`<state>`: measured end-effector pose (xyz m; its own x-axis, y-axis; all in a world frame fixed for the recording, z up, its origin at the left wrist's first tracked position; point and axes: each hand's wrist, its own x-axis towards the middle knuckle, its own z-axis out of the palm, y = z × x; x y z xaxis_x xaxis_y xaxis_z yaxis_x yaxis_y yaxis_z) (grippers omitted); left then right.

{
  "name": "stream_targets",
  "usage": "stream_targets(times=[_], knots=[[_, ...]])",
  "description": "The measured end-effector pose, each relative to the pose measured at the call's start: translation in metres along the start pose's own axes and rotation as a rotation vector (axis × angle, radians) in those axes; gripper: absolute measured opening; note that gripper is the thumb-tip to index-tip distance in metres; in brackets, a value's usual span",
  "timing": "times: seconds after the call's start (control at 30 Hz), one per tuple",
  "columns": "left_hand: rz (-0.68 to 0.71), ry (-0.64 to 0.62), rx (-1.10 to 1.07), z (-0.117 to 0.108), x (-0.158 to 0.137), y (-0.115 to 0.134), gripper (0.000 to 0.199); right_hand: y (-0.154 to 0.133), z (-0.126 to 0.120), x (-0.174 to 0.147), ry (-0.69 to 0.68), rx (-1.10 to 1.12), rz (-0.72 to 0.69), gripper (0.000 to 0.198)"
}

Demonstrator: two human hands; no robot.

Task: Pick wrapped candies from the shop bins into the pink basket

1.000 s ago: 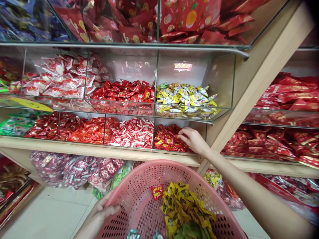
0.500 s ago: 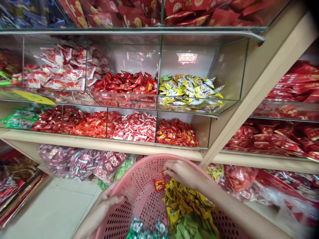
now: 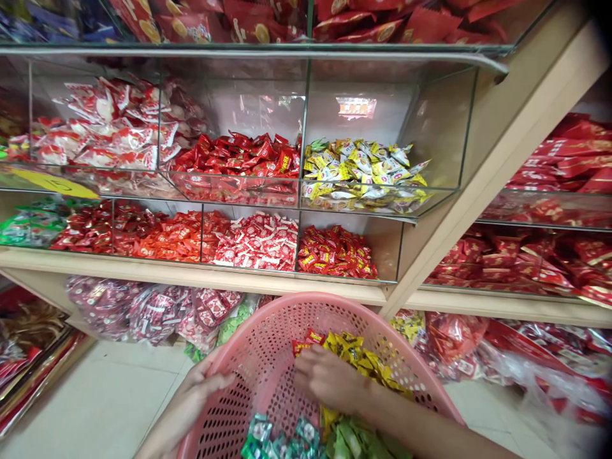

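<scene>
A round pink plastic basket point(image 3: 243, 357) with a perforated wall is in front of me. My left hand point(image 3: 198, 389) grips its left rim, thumb over the inside. Inside the basket, my right hand point(image 3: 322, 376) is lowered with its fingers curled under, touching or just beside a few red-wrapped candies point(image 3: 313, 338); whatever is in its fingers is hidden. Yellow-wrapped candies point(image 3: 351, 350) lie beyond and to the right of that hand, partly covered by my forearm. Teal-wrapped candies point(image 3: 282, 440) and green-wrapped pieces point(image 3: 358, 440) lie at the near side.
Ahead, clear-fronted shelf bins hold red candies point(image 3: 337, 252), white-and-red candies point(image 3: 258, 242) and yellow-and-white candies point(image 3: 366, 169). A slanted wooden post point(image 3: 478, 166) divides the shelves. Filled plastic bags point(image 3: 160, 312) sit on the tiled floor point(image 3: 124, 376) below.
My right hand has moved down and nearer to me within the basket, from the far wall. More red-wrapped candies show beyond it. My left hand stays on the rim.
</scene>
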<state>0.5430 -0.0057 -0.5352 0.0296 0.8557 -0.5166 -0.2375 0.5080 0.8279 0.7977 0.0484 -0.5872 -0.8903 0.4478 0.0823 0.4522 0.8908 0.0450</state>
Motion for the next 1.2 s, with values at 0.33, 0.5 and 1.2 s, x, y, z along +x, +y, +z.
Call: stream_targets(times=[0.33, 0.5, 1.2], knots=[[-0.035, 0.015, -0.006, 0.0, 0.0, -0.001, 0.066, 0.011, 0.019, -0.022, -0.081, -0.015, -0.028, 0.018], [-0.026, 0.03, -0.049, 0.002, 0.0, -0.001, 0.077, 0.019, 0.013, -0.036, -0.116, 0.031, 0.009, 0.018], [0.011, 0.02, -0.032, -0.025, 0.027, -0.017, 0.09, 0.161, -0.113, -0.003, 0.163, 0.297, 0.736, 0.01]])
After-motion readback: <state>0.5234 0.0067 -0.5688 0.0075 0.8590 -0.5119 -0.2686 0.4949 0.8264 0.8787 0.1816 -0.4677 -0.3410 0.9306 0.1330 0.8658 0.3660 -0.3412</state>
